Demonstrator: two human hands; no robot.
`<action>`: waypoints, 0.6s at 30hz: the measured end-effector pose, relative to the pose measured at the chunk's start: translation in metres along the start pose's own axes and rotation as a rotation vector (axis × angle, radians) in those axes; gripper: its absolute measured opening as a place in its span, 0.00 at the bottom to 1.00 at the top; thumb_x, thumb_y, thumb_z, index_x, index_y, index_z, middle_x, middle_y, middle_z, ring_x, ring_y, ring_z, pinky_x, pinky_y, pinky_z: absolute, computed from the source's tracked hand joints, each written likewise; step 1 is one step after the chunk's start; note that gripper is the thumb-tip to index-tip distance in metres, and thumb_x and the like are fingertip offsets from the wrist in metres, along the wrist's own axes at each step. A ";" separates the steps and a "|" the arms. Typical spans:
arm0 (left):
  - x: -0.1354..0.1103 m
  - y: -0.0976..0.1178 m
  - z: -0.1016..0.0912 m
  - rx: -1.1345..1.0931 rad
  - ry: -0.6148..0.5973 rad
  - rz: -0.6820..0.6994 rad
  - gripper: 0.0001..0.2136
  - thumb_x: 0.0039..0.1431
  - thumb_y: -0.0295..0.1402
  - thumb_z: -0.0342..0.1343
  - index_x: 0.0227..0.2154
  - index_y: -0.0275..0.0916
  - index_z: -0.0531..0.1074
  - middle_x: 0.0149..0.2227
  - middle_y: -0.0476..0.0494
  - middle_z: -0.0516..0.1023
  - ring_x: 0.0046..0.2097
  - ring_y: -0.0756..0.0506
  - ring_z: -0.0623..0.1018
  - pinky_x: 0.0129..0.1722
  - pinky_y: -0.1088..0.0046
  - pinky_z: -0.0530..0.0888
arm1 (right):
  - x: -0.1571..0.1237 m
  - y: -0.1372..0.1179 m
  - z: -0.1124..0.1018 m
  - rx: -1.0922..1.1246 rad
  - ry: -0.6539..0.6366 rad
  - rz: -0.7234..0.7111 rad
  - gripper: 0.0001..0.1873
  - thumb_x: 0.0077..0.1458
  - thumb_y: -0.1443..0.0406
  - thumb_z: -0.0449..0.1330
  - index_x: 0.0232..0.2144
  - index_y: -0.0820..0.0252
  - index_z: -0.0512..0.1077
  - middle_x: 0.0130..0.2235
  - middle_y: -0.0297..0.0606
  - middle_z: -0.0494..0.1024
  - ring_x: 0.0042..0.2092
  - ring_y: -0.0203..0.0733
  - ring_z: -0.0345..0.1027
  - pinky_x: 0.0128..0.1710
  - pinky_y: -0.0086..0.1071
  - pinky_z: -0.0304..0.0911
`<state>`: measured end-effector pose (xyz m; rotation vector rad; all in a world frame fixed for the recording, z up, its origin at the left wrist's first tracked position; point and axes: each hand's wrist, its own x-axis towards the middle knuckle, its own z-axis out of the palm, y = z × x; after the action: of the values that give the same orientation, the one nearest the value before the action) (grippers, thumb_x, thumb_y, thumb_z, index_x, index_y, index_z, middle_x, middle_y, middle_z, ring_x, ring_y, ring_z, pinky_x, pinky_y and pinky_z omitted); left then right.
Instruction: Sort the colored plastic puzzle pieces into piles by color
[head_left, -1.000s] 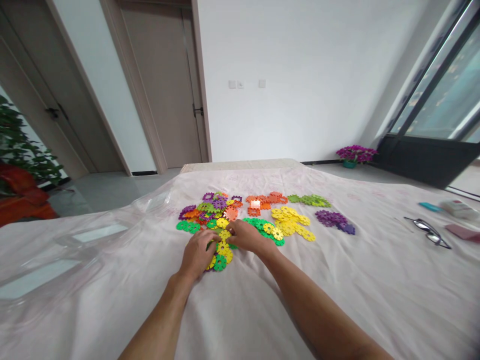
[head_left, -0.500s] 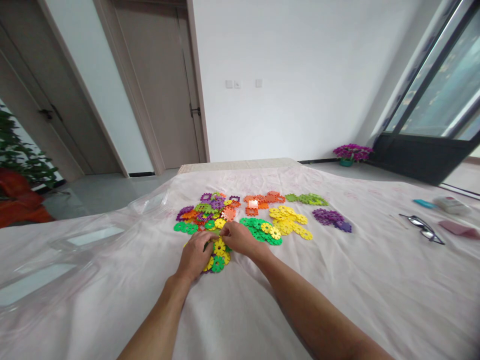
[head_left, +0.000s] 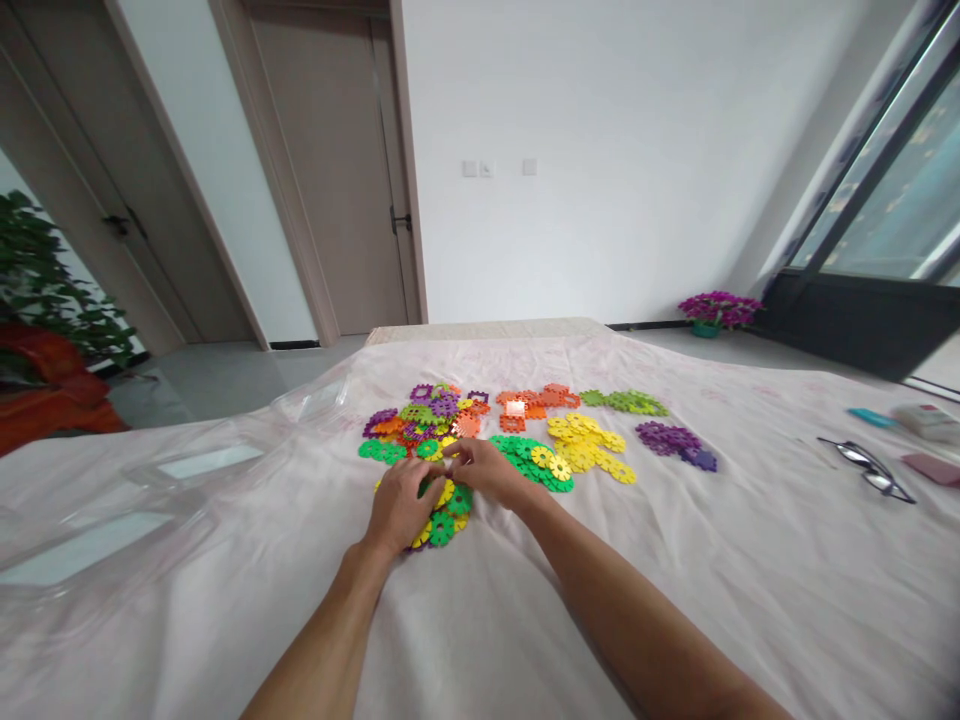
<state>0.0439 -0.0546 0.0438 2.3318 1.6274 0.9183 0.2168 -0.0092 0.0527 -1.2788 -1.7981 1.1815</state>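
My left hand (head_left: 405, 502) bends over a pile of green and yellow plastic flower-shaped discs (head_left: 442, 527), its fingers curled and their tips partly hidden. Fingertips pinched together, my right hand (head_left: 484, 468) meets it at the pile's far side. Whatever small piece is between the fingers cannot be made out. Just beyond lies a mixed heap of purple, orange, green and yellow pieces (head_left: 420, 415). To the right of my right hand are green discs (head_left: 525, 458) and yellow discs (head_left: 583, 445).
Orange square pieces (head_left: 544, 398), light green pieces (head_left: 630, 402) and purple pieces (head_left: 667, 438) lie in separate groups on the pale cloth (head_left: 660, 580). Eyeglasses (head_left: 866, 468) rest at the right. Clear plastic containers (head_left: 97, 545) stand at the left.
The whole view has shifted slightly, so things appear farther right. Both hands stay together over the pile; more green and less yellow shows beside my left hand's fingers.
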 end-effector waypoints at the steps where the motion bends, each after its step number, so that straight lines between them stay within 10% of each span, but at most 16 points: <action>1: 0.000 0.001 0.000 0.002 0.008 -0.012 0.11 0.65 0.39 0.51 0.38 0.43 0.77 0.39 0.44 0.80 0.44 0.42 0.75 0.45 0.64 0.69 | 0.000 -0.002 -0.001 0.027 -0.022 0.005 0.21 0.48 0.75 0.58 0.46 0.64 0.74 0.28 0.30 0.77 0.29 0.33 0.69 0.28 0.23 0.61; 7: -0.001 -0.005 0.002 0.038 0.055 -0.075 0.12 0.66 0.38 0.49 0.31 0.42 0.75 0.35 0.45 0.79 0.42 0.43 0.75 0.44 0.66 0.69 | 0.001 -0.010 -0.053 -0.310 0.112 -0.208 0.17 0.50 0.74 0.57 0.40 0.60 0.79 0.36 0.35 0.81 0.37 0.37 0.73 0.38 0.28 0.65; 13: 0.002 -0.017 0.008 0.032 0.104 -0.154 0.11 0.65 0.35 0.48 0.37 0.42 0.76 0.39 0.44 0.80 0.45 0.44 0.76 0.47 0.66 0.70 | -0.009 0.014 -0.125 -0.471 0.386 -0.110 0.15 0.55 0.70 0.56 0.42 0.60 0.80 0.44 0.39 0.82 0.45 0.43 0.75 0.47 0.34 0.67; 18: 0.002 -0.016 0.008 0.023 0.124 -0.145 0.11 0.64 0.33 0.48 0.37 0.43 0.76 0.39 0.45 0.80 0.45 0.44 0.76 0.49 0.66 0.70 | -0.023 0.030 -0.144 -0.607 0.212 -0.080 0.17 0.50 0.66 0.63 0.44 0.58 0.80 0.45 0.40 0.82 0.45 0.45 0.74 0.47 0.35 0.66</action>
<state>0.0360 -0.0444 0.0310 2.1762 1.8361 1.0354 0.3605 0.0175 0.0829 -1.5675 -2.0969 0.4338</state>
